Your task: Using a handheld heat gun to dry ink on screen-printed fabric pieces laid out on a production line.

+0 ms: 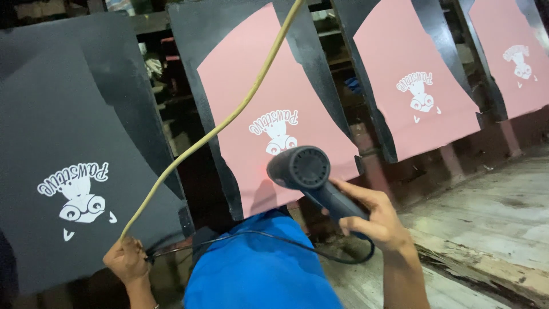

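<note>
**Dryer aimed at a pink printed sheet**

A dark grey hair dryer [303,171] is pointing at the lower part of a pink fabric panel [274,103], its round rear grille facing the camera and a faint red glow showing on the pink just left of its barrel. The dryer's handle is running down and to the right into the right hand [372,220], whose fingers [357,191] are wrapping closed around it, the index finger lying along the upper side of the grip and the thumb pressing from below. A thin black cord [274,236] is trailing from the handle's base, looping across a blue garment [257,269] towards the left.

The left hand [127,258] is sitting low at the left, fingers curled shut around a pale yellowish cable [229,117] that is rising diagonally up and out of the top of the view; the black cord is ending at this same fist.

The pink panel is carrying a white cartoon print [277,130] and is lying on a black board. Left of it, a dark grey panel [63,143] is bearing the same white print. Two more pink panels [412,74] [509,46] are standing in a row to the right, above a worn concrete floor [486,212].
</note>
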